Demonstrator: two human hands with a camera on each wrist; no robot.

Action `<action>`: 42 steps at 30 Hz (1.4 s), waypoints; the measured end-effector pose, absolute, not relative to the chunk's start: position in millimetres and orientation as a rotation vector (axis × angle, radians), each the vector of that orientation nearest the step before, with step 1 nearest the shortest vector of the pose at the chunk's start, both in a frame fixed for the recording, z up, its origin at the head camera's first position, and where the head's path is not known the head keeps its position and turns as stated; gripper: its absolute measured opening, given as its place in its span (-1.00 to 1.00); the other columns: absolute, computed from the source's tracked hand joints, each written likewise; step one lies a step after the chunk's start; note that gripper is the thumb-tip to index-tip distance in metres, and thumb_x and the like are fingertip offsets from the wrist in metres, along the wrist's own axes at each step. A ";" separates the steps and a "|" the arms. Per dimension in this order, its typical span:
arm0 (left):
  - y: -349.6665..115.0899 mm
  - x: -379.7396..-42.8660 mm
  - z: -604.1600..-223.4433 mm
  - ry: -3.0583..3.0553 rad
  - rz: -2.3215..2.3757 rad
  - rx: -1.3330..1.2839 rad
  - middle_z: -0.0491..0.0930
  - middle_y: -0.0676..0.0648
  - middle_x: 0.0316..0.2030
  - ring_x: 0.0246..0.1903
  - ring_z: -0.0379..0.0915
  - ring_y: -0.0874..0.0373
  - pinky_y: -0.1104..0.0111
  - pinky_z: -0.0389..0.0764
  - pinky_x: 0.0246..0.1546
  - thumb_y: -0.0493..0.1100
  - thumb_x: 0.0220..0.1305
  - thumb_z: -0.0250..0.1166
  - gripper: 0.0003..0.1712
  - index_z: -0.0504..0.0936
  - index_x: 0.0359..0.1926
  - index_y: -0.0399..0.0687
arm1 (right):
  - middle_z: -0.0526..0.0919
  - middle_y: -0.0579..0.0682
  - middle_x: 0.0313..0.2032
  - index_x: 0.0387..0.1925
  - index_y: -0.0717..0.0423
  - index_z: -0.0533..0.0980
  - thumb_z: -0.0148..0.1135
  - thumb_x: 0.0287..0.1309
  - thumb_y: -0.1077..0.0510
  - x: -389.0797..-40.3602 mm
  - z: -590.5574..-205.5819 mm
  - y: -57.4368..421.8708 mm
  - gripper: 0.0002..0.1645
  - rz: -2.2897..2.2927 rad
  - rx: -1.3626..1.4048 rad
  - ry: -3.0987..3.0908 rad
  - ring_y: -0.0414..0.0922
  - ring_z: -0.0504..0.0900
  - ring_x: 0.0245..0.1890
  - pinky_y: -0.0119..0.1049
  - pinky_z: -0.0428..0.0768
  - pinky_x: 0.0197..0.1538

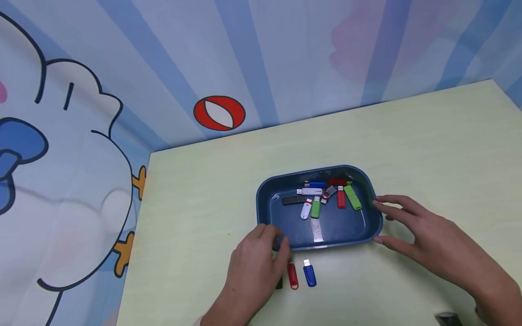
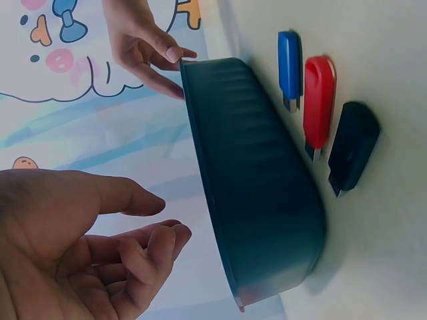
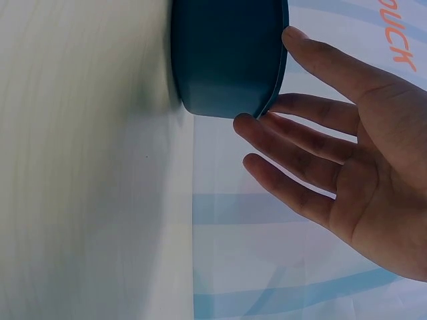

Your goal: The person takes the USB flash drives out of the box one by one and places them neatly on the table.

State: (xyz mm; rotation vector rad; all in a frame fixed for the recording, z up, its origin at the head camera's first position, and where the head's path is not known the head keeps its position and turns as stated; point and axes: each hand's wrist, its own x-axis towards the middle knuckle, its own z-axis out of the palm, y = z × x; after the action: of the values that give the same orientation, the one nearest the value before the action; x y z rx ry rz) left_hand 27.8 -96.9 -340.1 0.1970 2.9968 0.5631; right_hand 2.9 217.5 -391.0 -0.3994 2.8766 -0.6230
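Note:
A dark blue tray (image 1: 338,233) on the table holds several USB sticks, among them a red one (image 1: 341,198), a long green one (image 1: 352,197) and a white one (image 1: 306,209). My left hand (image 1: 257,258) is over the tray's front left corner. Its loosely curled fingers hold nothing in the left wrist view, with a gap to the tray. Straight fingers of my right hand (image 1: 428,240) touch the rim at the tray's right end. In front of the tray lie a blue USB stick (image 1: 310,275), a red one (image 1: 292,275) and a black one (image 2: 353,145), mostly hidden by the left hand in the head view.
A striped wall (image 1: 285,54) with a cartoon bird stands behind the table (image 1: 195,194) and along its left side. Near the front edge, by the right forearm, lies a dark object (image 1: 447,318), partly cut off by the frame.

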 end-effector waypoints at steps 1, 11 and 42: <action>-97.3 27.0 -339.9 3.005 0.562 0.204 0.70 -0.03 -0.29 -0.40 0.55 0.27 0.53 0.65 -0.34 -0.05 0.39 0.47 -0.77 0.75 -0.11 -0.12 | 0.40 0.19 0.44 0.39 0.06 0.55 0.54 0.18 -0.25 2.7 -391.2 217.1 -0.14 -0.620 -0.392 2.873 0.16 0.76 0.04 0.15 0.76 -0.08; -97.3 19.4 -338.2 3.045 0.599 0.269 0.71 -0.03 -0.31 -0.43 0.52 0.25 0.56 0.57 -0.44 -0.04 0.41 0.44 -0.77 0.76 -0.13 -0.11 | 0.40 0.18 0.45 0.37 0.06 0.57 0.54 0.18 -0.24 3.0 -391.2 217.2 -0.16 -0.635 -0.386 2.868 0.15 0.76 0.05 0.15 0.76 -0.07; -100.6 -38.5 -332.8 3.081 0.398 0.361 0.78 -0.08 -0.17 -0.30 0.68 0.13 0.29 0.78 -0.32 -0.03 0.38 0.48 -0.74 0.77 -0.10 -0.12 | 0.38 0.18 0.47 0.38 0.06 0.57 0.50 0.21 -0.30 3.4 -390.1 215.9 -0.16 -0.619 -0.370 2.861 0.17 0.73 0.07 0.17 0.76 -0.05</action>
State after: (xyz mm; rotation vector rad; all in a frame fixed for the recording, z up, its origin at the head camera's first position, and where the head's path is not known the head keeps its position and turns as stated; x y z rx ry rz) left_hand -38.5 -100.6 -332.8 0.3614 3.0805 0.3983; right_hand 3.4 215.9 -390.1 -0.3698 2.8611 -0.6193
